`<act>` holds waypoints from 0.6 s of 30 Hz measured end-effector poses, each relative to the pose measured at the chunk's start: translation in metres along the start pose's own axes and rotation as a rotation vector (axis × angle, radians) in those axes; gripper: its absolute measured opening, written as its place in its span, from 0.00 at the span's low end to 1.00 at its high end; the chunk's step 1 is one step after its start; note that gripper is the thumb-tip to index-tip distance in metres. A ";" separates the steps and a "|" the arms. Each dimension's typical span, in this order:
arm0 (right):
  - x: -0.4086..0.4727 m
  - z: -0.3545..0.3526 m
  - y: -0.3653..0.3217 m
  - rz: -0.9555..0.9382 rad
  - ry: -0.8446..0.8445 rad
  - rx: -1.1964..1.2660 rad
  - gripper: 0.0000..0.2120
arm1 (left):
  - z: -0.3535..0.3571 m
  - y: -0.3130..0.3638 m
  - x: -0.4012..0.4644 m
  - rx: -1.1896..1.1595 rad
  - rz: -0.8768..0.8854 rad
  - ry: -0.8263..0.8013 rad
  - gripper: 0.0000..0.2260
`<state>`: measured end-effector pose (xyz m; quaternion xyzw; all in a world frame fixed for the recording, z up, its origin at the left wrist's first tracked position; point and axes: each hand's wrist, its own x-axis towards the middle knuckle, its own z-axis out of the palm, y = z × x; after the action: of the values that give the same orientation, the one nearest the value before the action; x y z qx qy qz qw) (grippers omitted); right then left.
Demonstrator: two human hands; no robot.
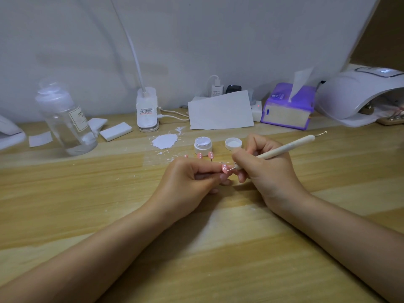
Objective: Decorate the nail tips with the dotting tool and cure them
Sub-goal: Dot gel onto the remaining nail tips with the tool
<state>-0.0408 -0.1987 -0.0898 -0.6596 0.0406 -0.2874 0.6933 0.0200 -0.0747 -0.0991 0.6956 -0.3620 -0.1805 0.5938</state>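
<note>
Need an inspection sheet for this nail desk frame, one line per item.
Surface: wooden desk, white smear and specks.
Job's things: pink nail tip being dotted; three dotted tips standing behind; open jar, its lid beside; curing lamp far right.
Clutter: clear bottle, tissue box, paper sheet, white pads.
Grips: left hand pinches the nail tip; right hand holds the dotting tool.
Cables: charger lead, clip lamp.
Surroundings: pale wall.

Both forearms were bare from the near edge up to the wrists, with no sleeves in view. The left hand (188,178) and right hand (265,169) wore no gloves, rings, watch or bracelets.
</note>
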 end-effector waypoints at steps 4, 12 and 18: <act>-0.001 0.001 -0.002 -0.001 -0.010 -0.006 0.19 | 0.000 0.000 -0.001 0.008 0.008 0.000 0.07; -0.002 0.002 -0.001 0.002 -0.012 0.001 0.18 | -0.001 0.001 -0.001 0.004 0.015 -0.008 0.08; -0.001 0.002 0.000 -0.002 -0.003 -0.012 0.18 | 0.000 0.001 0.000 0.006 0.015 0.006 0.08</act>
<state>-0.0408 -0.1966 -0.0898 -0.6642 0.0404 -0.2868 0.6891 0.0194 -0.0745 -0.0983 0.6950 -0.3660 -0.1727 0.5943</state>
